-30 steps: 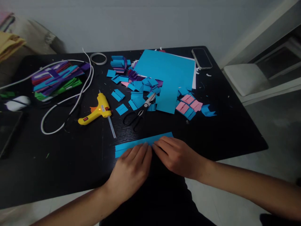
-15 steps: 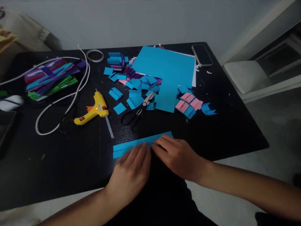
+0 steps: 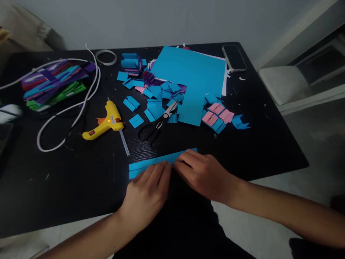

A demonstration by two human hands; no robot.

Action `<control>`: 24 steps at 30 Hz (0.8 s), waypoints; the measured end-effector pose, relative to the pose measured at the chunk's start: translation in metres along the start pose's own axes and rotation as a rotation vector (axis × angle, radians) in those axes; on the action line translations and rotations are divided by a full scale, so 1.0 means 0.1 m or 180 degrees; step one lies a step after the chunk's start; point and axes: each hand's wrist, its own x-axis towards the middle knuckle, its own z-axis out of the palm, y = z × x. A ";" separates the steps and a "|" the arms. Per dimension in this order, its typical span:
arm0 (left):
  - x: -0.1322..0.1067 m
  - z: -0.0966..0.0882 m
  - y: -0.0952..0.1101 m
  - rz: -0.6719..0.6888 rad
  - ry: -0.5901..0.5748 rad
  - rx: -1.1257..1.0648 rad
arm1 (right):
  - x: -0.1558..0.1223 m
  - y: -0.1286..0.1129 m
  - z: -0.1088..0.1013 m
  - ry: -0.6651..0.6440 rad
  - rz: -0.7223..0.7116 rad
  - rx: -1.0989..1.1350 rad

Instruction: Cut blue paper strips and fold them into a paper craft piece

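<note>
A long blue paper strip [image 3: 144, 165] lies near the table's front edge with a lengthwise fold along it. My left hand [image 3: 149, 190] is closed at its near edge, fingers bent and pressed together on the paper. Close beside it, my right hand [image 3: 206, 176] pinches the strip toward its right end; the fingertips of both hands nearly meet. Parts of the strip are hidden under the fingers. Just beyond lie scissors [image 3: 159, 124] with black handles, blades slightly apart, and a yellow glue gun [image 3: 107, 122] with a clear glue stick.
Folded blue paper pieces [image 3: 155, 109] and pink ones [image 3: 217, 112] are scattered mid-table. Behind them lies a large blue sheet [image 3: 192, 68]. A phone [image 3: 234, 57] rests at the back right. A white cable [image 3: 40, 138] loops around a bundle of coloured paper strips [image 3: 51, 82] on the left.
The whole view has shifted slightly, with the table's things sitting a little higher in it. Both hands stay on the blue paper strip in almost the same pose.
</note>
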 end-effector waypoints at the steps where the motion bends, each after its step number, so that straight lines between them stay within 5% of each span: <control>1: 0.00 0.01 -0.01 -0.0027 0.0007 -0.0005 | 0.00 0.00 0.00 0.0005 0.0043 0.0015; 8: -0.03 0.02 -0.03 -0.0156 0.0078 -0.0114 | -0.05 -0.02 0.01 0.0081 0.0219 0.0146; 24: 0.09 -0.03 0.01 0.0222 -0.0002 0.0210 | -0.02 -0.06 0.03 0.0162 -0.0213 -0.0240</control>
